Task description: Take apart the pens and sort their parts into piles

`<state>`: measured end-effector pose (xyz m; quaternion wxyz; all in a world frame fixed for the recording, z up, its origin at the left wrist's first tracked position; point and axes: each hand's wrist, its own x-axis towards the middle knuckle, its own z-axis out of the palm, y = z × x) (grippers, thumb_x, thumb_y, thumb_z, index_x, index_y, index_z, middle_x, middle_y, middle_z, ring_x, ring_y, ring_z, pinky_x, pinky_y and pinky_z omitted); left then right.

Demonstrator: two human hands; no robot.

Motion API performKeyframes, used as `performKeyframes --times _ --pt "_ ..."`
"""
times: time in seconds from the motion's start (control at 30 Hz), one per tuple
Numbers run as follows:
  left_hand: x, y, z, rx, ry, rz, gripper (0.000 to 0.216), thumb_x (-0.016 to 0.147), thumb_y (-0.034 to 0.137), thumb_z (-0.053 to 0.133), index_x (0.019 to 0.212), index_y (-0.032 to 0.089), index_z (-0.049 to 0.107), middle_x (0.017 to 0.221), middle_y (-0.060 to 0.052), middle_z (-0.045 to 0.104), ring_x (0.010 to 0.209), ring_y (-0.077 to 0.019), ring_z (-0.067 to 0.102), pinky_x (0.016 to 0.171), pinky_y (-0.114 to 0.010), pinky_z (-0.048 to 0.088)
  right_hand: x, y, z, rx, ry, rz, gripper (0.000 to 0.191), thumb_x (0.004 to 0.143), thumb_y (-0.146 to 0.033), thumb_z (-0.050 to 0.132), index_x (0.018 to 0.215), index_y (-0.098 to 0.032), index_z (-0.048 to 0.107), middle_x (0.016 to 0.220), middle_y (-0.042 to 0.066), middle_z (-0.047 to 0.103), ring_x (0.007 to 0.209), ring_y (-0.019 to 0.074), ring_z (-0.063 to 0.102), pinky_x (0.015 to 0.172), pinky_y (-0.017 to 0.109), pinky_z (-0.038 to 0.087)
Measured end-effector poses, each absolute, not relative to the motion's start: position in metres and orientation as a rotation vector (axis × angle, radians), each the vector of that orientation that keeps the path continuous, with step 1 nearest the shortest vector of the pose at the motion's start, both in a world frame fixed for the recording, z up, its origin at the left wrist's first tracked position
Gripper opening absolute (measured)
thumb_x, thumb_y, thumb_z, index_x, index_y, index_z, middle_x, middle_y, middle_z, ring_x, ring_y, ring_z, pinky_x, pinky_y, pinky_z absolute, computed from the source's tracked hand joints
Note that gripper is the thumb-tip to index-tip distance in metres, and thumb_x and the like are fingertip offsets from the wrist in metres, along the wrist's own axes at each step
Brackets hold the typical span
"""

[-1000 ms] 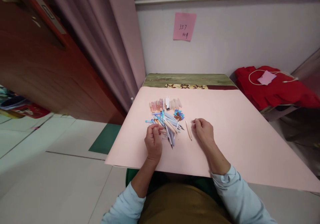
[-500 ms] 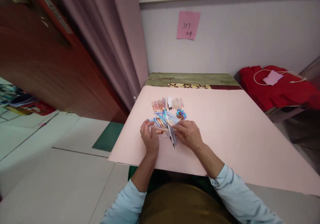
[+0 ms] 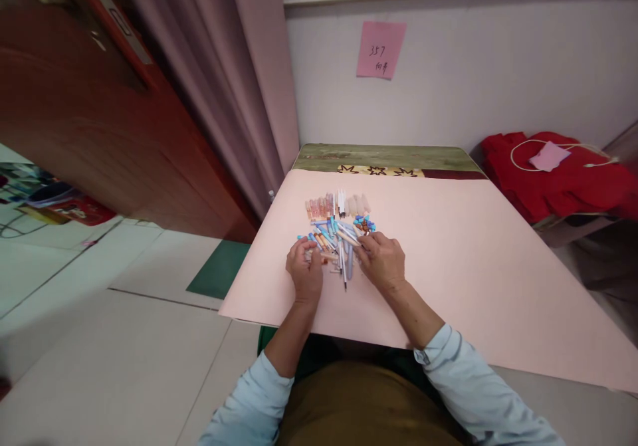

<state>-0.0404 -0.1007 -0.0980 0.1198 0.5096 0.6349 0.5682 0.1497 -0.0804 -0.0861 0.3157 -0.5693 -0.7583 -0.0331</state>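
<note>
Toward the left edge of the desk (image 3: 448,253), the heaped pen parts (image 3: 341,249), presumably light, stiff and prone to roll, are best pinched mid-length, while the fingers of the left hand (image 3: 305,276) and the right hand (image 3: 383,261) are curled there, any grip being impossible to tell.

Pens (image 3: 343,252) smth plast., sheet (image 3: 448,253) matt.

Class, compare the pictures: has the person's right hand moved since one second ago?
Yes. The right hand moved left, toward the pen pile: it was right of the pink wall note, now roughly below it.
</note>
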Motion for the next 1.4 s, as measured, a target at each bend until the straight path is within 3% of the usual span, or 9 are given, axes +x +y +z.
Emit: performKeyframes --times 0.37,0.63,0.87,1.27,1.4 --pt "-0.042 -0.104 -0.099 1.321 1.76 1.747 0.016 0.085 0.022 0.05 0.089 0.02 0.066 0.116 -0.009 0.062 0.115 -0.0233 0.056 0.102 -0.04 0.042 0.157 -0.09 -0.086 -1.476 -1.986 -0.101 0.024 0.095 -0.033 0.049 0.097 -0.024 0.07 0.098 0.006 0.068 0.087 0.0179 0.057 0.081 0.032 0.032" --pt "-0.042 -0.104 -0.103 1.043 1.644 1.856 0.027 0.09 0.029 0.044 0.111 0.019 0.059 0.114 -0.009 0.064 0.109 -0.0199 0.059 0.097 -0.036 0.045 0.157 -0.097 -0.081 -1.436 -1.958 -0.119 0.023 0.094 -0.035 0.051 0.095 -0.022 0.07 0.101 0.007 0.068 0.09 0.0189 0.058 0.084 0.033 0.032" --pt "-0.042 -0.104 -0.104 0.95 1.561 1.925 0.024 0.089 0.028 0.046 0.107 0.019 0.061 0.11 -0.007 0.065 0.105 -0.0194 0.059 0.095 -0.035 0.045 0.158 -0.097 -0.08 -1.317 -1.899 -0.203 0.014 0.091 -0.028 0.057 0.09 -0.023 0.069 0.093 0.004 0.07 0.086 0.0172 0.059 0.082 0.032 0.033" --pt "-0.045 -0.103 -0.106 0.897 1.532 1.938 0.024 0.09 0.03 0.046 0.102 0.018 0.063 0.105 -0.007 0.066 0.102 -0.0195 0.059 0.094 -0.035 0.044 0.145 -0.111 -0.071 -1.335 -2.056 -0.2 0.02 0.091 -0.035 0.055 0.095 -0.021 0.069 0.096 0.006 0.067 0.089 0.0197 0.055 0.088 0.037 0.03" --pt "-0.044 -0.104 -0.105 0.906 1.549 1.927 0.023 0.09 0.029 0.047 0.102 0.018 0.064 0.105 -0.007 0.066 0.102 -0.0195 0.059 0.095 -0.034 0.044 0.138 -0.113 -0.072 -1.375 -2.096 -0.217 0.019 0.092 -0.032 0.054 0.086 -0.02 0.068 0.095 0.006 0.067 0.088 0.0202 0.054 0.087 0.038 0.03"
